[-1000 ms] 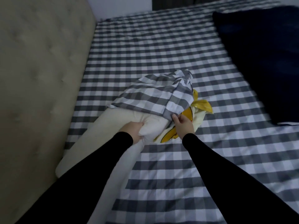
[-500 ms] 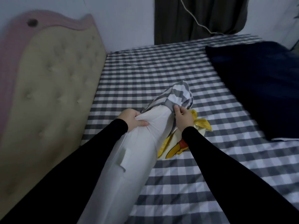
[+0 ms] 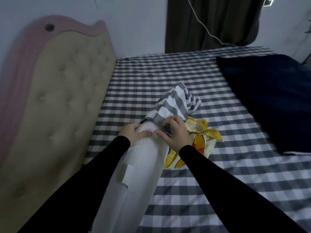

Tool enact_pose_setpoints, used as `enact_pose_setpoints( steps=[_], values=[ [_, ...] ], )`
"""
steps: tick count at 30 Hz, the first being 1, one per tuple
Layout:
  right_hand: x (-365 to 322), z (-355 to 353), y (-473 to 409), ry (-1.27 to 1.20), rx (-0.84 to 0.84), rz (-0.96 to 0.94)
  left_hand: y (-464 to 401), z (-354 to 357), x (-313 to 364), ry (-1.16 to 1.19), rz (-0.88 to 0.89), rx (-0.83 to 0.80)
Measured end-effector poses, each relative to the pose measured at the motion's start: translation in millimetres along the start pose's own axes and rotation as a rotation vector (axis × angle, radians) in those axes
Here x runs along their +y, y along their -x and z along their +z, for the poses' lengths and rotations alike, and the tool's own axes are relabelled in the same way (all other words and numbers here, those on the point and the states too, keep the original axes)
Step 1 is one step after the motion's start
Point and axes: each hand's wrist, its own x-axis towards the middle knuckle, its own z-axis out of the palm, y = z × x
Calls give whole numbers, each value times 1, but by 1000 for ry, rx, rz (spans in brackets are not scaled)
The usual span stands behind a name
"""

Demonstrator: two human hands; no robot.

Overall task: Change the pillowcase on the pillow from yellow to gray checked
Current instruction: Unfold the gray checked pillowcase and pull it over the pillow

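The pillow [image 3: 139,169] lies lengthwise between your forearms on the bed [image 3: 185,190], bare and white along nearly all of its length, with only its far end tucked into the gray checked pillowcase [image 3: 175,103]. The rest of that case stands bunched in a loose peak beyond your hands. The yellow pillowcase [image 3: 200,140] is already off and lies crumpled on the bed just beside the pillow's right flank, partly under your right wrist.

Your left hand [image 3: 133,133] is closed on the pillow's left edge right at the mouth of the checked case, fingers [image 3: 144,132] wrapped over the white fabric; whether it also pinches the hem there I cannot tell. Your right hand [image 3: 175,132] has its fingers curled down onto the checked hem where it meets the pillow, and looks to have gathered cloth in its grip, though the blur hides the exact hold.

So you look to be at the early part of putting the new case on: removal done, sleeving barely begun. The next move calls for a firm hold of the hem on both sides, then drawing the case toward you along the pillow while the far corners seat. Watch that the bunched cloth does not twist, and keep the yellow case from being dragged in.
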Motion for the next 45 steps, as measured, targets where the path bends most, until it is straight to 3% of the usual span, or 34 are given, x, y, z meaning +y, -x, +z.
enact_pose_setpoints(
  steps=[8, 13, 17, 21, 24, 28, 33, 36, 39, 42, 45],
  values=[
    [-8, 5, -32, -53, -136, 332, 37, 8, -3, 28, -100, -22],
    [-12, -1, -38, -94, -208, 379, 60, 33, 3, -212, -91, -96],
    [-20, -4, -40, -105, -236, 445, 51, 20, -8, -196, -134, -131],
    [-34, -14, -38, -405, -193, 539, 47, 2, -18, -208, -114, -129],
    [-34, -16, -37, -334, -206, 467, 45, -10, -24, -161, -112, -120],
    [-29, -15, -33, 24, 60, 329, 45, -16, -28, -97, -110, -123],
    [-36, -6, -22, 135, -176, -28, 46, -15, -29, -65, -89, -103],
    [-37, 1, -24, 139, -254, 80, 50, -14, -30, -100, -78, -35],
    [-36, 4, -34, 149, -228, 161, 58, -10, -30, -237, 21, 57],
    [-38, 6, -38, 198, -192, 129, 61, -4, -29, -380, 57, 39],
    [-48, 8, -28, 229, -44, -3, 55, -3, -30, -319, -45, -8]
  ],
)
